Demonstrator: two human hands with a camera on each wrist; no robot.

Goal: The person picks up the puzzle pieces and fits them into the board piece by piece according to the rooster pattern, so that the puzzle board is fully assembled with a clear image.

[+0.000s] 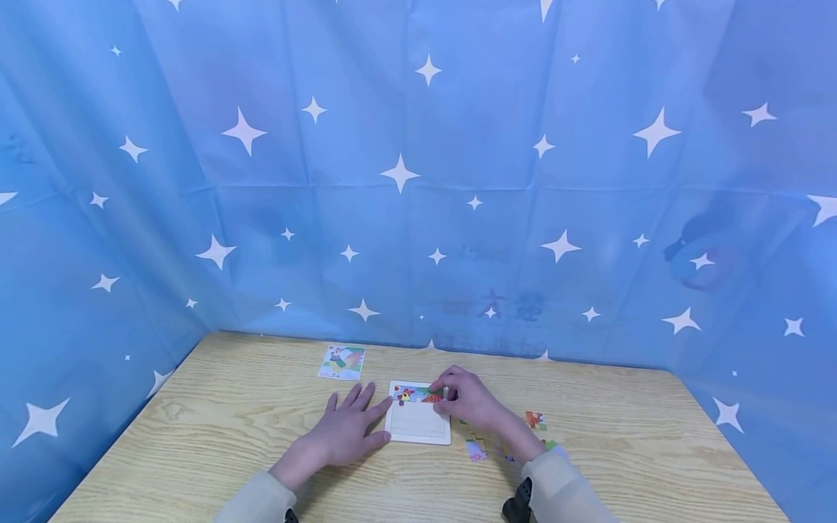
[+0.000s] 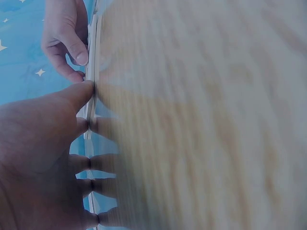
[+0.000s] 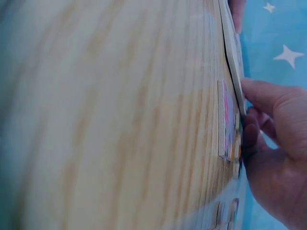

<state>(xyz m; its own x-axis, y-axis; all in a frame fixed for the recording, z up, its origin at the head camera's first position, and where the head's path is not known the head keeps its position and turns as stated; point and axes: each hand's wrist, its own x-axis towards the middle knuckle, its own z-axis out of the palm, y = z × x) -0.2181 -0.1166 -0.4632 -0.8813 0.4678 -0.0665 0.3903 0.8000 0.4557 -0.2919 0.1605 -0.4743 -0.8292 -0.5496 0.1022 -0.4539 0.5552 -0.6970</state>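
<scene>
A white puzzle tray (image 1: pixel 418 428) lies on the table, its far strip filled with colourful puzzle pieces (image 1: pixel 410 394). My left hand (image 1: pixel 349 428) rests flat with fingers spread on the table, its thumb and index finger at the tray's left edge. The left wrist view shows that thumb (image 2: pixel 79 96) against the tray's side. My right hand (image 1: pixel 472 398) reaches over the tray's far right corner. Its thumb and index finger pinch a puzzle piece (image 1: pixel 432 398) with red and green on it, at the right end of the strip. The right wrist view hides that piece.
Several loose puzzle pieces (image 1: pixel 476 450) lie right of the tray, partly under my right forearm; one orange-red piece (image 1: pixel 535 419) lies farther right. A square picture card (image 1: pixel 342 362) lies at the back left. A blue star-patterned curtain (image 1: pixel 418 218) stands behind the wooden table (image 1: pixel 628 436).
</scene>
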